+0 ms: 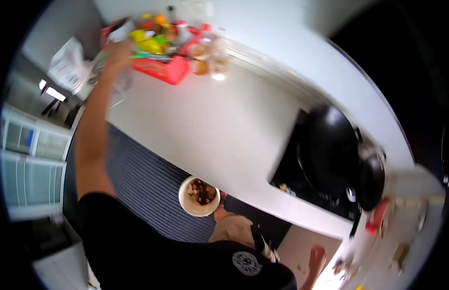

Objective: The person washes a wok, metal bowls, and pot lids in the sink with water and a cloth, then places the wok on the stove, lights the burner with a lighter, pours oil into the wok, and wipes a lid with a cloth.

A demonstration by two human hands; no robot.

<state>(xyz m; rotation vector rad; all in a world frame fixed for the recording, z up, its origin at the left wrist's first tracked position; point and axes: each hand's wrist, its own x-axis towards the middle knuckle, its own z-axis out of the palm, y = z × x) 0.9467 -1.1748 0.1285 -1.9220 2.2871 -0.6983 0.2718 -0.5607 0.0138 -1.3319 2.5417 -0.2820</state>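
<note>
My left hand (119,54) is stretched out to the far left end of the counter, at the left side of a red basket (171,71). Motion blurs its fingers, and I cannot make out whether they grip anything. Yellow, green and orange packets and bottles (149,42) crowd the basket beside it. Just under the hand lies clear plastic (122,82), and a white plastic bag (70,66) sits to its left. Low at my right side, my right hand (317,256) hangs in a loose fist, away from the counter, with nothing visible in it.
Bottles (218,60) stand right of the basket on the pale counter (200,116). A black wok (328,150) sits on the stove at the right, near a smaller black pan (372,182). On the floor, a white bin (189,205) holding scraps stands on the dark ribbed mat (142,169).
</note>
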